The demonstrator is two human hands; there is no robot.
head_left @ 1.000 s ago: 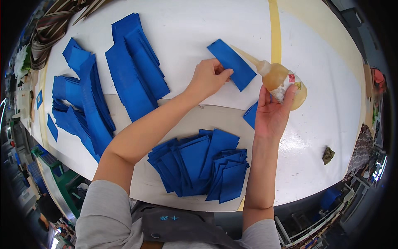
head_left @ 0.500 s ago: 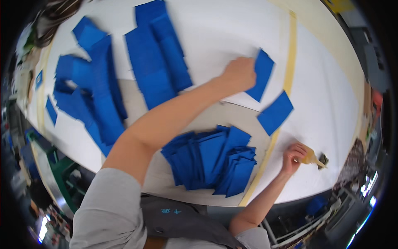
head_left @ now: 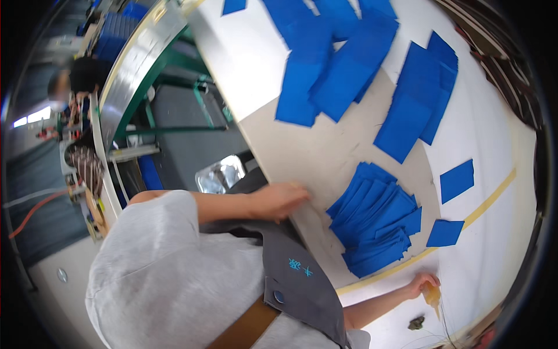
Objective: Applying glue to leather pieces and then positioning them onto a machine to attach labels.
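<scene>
My left hand (head_left: 282, 198) is low over the table's near edge, away from the fabric; its curled fingers are blurred, and anything in them cannot be made out. Lower right, my right hand (head_left: 421, 283) grips a yellow squeeze bottle (head_left: 430, 295), nozzle pointing downward, just above a small dark crumpled bit (head_left: 416, 322). Between my hands lies a fanned pile of small blue fabric pieces (head_left: 372, 215). Two single blue pieces (head_left: 457, 180) lie to its right, beside yellow tape (head_left: 488, 203). Longer blue stacks (head_left: 412, 99) spread across the upper part of the table (head_left: 261, 145).
Dark striped straps (head_left: 488, 58) run along the far right edge. Left of the table are a green metal frame (head_left: 157, 64), a shiny metal object (head_left: 220, 174), blue crates (head_left: 113, 41) and a co-worker (head_left: 84, 75) with dark clothing.
The view has swung round to the left. My left hand has left the single blue piece for the table's near edge. My right hand has carried the bottle down beside the dark bit.
</scene>
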